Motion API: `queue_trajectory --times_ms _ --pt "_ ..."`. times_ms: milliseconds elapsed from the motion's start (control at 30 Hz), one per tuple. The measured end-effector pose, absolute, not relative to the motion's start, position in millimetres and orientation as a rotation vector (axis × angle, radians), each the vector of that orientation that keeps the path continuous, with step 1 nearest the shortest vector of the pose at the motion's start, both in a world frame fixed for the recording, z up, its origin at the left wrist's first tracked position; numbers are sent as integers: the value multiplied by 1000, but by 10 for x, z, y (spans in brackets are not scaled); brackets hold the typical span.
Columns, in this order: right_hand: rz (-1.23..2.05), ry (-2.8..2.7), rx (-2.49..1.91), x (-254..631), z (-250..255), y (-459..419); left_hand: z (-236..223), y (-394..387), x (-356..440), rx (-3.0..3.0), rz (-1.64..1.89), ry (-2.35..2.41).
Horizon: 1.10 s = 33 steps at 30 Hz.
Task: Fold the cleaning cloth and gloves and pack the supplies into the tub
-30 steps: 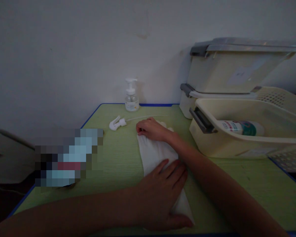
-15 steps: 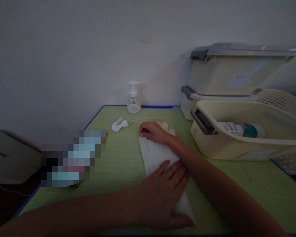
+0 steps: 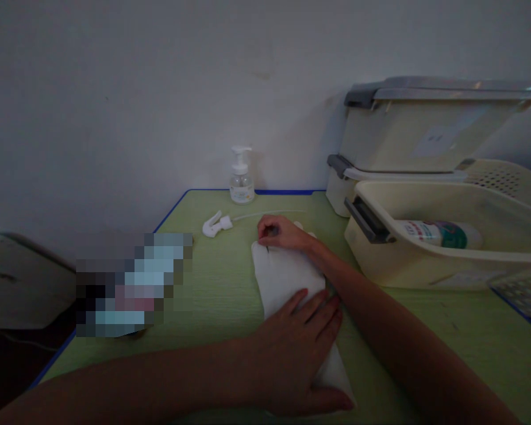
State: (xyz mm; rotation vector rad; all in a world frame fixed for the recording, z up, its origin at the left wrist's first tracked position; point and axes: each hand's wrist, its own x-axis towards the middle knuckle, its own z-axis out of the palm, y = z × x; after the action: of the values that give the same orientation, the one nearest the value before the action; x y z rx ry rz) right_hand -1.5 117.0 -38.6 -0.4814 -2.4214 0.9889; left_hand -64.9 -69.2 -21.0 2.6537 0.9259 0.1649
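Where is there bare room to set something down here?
The pale green tabletop is bare between the pixelated bluish shape and flat white fabric, and right of the right forearm, before the open cream plastic bin. It's crowded mid-table: left hand on the fabric, right hand at its far end, white plastic pump head left of that.

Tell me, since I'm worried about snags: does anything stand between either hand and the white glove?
Nothing visible does. The left hand lies on the white glove, and the right hand is at its far end. The spray head lies off to the left.
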Motion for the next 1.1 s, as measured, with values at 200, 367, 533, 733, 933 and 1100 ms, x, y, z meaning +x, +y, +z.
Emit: queue_trajectory --times_ms 200,367,533,733,933,1100 --pt "910 -2489 -466 -13 -343 1121 -263 -659 -642 2642 158 891" --pt "892 -2539 -457 -8 -355 1137 -239 -667 -648 2622 133 899" --pt "923 -2531 -431 -8 -369 1151 -234 -672 -644 2621 125 902" --pt "979 -2499 -393 -4 -373 1183 -183 -685 -649 2612 137 922" --pt "995 -2498 -326 -4 -384 1210 -184 -694 -651 2668 160 921" --pt "976 -2506 -312 4 -388 1207 -199 -695 -652 2673 166 924"
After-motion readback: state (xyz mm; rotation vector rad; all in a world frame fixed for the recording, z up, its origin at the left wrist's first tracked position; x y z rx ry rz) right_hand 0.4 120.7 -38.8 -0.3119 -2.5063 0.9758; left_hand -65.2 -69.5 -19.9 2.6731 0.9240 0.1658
